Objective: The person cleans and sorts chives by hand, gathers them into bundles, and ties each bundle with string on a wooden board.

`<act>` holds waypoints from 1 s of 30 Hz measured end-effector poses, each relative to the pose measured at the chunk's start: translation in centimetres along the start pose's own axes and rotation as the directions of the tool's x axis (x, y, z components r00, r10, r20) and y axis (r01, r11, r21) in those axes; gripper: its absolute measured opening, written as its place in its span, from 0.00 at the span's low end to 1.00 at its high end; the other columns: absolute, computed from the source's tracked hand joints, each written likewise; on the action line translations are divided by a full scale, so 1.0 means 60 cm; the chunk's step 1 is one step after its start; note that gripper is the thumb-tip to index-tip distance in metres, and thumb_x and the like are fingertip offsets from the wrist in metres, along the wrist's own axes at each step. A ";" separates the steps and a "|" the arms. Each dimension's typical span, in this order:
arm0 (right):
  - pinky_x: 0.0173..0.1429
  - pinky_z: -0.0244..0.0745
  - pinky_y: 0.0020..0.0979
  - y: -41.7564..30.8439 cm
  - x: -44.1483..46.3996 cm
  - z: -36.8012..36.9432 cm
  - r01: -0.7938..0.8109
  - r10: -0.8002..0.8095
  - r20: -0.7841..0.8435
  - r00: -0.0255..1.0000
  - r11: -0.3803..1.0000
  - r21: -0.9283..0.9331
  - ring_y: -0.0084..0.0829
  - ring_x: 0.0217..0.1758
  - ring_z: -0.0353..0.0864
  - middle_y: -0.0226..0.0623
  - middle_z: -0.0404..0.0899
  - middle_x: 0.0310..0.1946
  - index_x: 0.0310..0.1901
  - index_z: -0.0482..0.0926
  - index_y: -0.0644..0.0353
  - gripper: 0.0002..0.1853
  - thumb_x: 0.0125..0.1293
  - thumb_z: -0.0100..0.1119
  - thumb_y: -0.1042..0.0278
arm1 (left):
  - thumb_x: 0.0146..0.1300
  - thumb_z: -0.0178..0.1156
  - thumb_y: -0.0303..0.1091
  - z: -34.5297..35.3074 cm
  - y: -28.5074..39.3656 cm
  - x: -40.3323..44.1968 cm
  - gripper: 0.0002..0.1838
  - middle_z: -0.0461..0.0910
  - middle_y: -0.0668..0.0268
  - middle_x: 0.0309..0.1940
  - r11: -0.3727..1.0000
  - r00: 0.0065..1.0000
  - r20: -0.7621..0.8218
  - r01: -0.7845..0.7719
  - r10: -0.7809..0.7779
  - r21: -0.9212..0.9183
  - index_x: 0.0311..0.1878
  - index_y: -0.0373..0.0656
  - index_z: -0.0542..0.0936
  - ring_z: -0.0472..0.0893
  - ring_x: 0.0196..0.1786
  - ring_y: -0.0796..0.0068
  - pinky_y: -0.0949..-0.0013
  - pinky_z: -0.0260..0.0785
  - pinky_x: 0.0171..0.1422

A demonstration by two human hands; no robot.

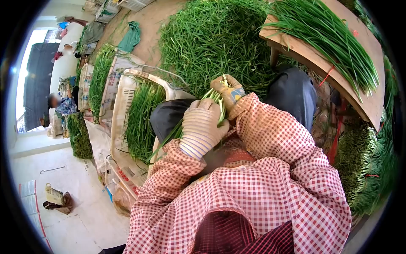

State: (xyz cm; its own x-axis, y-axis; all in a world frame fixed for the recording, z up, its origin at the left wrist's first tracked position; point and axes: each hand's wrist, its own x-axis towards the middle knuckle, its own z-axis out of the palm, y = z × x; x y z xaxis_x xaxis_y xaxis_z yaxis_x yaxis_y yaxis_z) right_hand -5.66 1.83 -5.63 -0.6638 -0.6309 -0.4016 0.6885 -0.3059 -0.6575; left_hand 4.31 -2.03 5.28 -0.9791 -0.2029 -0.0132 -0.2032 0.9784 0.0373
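Note:
My left hand (200,127), in a white striped work glove, is closed around a small bunch of garlic chives (216,98). Their pale stem ends point up towards my other hand, and the green leaves trail down to the left behind my wrist. Just to the right, my right hand (229,92), in a yellowish glove with a blue patch, has its fingers bent in at the pale stem ends. The fingertips are partly hidden, but they appear to pinch some stems. Both hands are above my lap, between my dark-clad knees.
A large heap of loose green chives (211,42) covers the floor ahead. To the left, a white plastic basket (116,114) holds more. A wooden board (372,51) at right carries a long pile, with tied bundles (359,169) below. Another person (65,103) is at far left.

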 end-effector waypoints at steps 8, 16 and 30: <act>0.37 0.71 0.25 -0.007 -0.007 0.003 0.068 -0.069 0.074 0.995 0.998 0.017 0.20 0.31 0.74 0.26 0.78 0.27 0.36 0.79 0.57 0.07 0.63 0.65 0.64 | 0.54 0.64 0.29 -0.056 -0.022 0.017 0.08 0.80 0.54 0.36 0.899 0.983 -0.184 -0.062 -0.021 -0.434 0.35 0.35 0.79 0.80 0.41 0.57 0.63 0.72 0.48; 0.41 0.75 0.25 -0.013 -0.008 -0.007 0.213 -0.219 0.103 0.970 0.975 0.063 0.23 0.34 0.79 0.30 0.81 0.31 0.40 0.78 0.59 0.15 0.66 0.61 0.54 | 0.65 0.57 0.35 0.003 -0.031 0.020 0.14 0.79 0.50 0.42 0.962 0.989 -0.120 0.052 -0.087 -0.268 0.50 0.39 0.75 0.79 0.39 0.46 0.56 0.73 0.42; 0.32 0.75 0.25 -0.109 -0.050 0.015 0.366 -0.399 0.288 0.870 0.916 0.163 0.23 0.28 0.78 0.30 0.79 0.28 0.40 0.74 0.56 0.09 0.62 0.65 0.71 | 0.56 0.63 0.28 -0.051 -0.045 -0.012 0.19 0.80 0.50 0.48 0.766 0.935 -0.354 -0.235 0.011 -0.598 0.51 0.34 0.77 0.82 0.48 0.57 0.64 0.74 0.52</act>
State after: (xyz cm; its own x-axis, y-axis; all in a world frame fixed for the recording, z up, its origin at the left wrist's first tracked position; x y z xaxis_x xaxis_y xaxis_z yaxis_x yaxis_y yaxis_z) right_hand -7.92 5.06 0.47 -0.7688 -0.6321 0.0964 0.4350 -0.6276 -0.6457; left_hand 5.55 -4.66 8.25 -0.9198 -0.1926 0.3418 0.0716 0.7741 0.6290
